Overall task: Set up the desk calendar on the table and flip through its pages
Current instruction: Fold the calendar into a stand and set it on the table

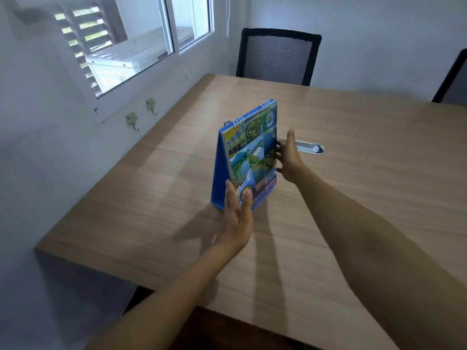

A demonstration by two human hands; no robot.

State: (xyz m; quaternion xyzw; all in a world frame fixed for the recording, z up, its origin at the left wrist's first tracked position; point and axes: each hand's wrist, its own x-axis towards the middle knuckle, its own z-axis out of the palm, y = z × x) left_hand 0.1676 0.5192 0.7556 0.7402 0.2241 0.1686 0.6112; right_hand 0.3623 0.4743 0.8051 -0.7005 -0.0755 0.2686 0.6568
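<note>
Two bare forearms are stretched forward over the near edge of the desk (353,173), a light wood-grain surface. Ahead of them, near the middle of the desk, the desk calendar (250,152) is stood upright as a tent, its blue back panel splayed out to the left and its spiral binding at the top. A collage of green and blue photographs is shown on the front cover, with a blue band of print along the bottom.

The left hand (237,215) is held flat and open, fingers straight and together, pressed against the lower near corner of the calendar, with the thumb laid on the cover. The right hand (289,157) is likewise open, fingers extended, and is placed against the right edge of the cover; nothing is gripped by either hand.

Just behind the right hand, a silver oval cable slot (310,147) is set into the desk. A black mesh chair (278,56) is seen at the far side, and a window (131,44) on the left wall, with two small hooks (141,112) below it.
</note>
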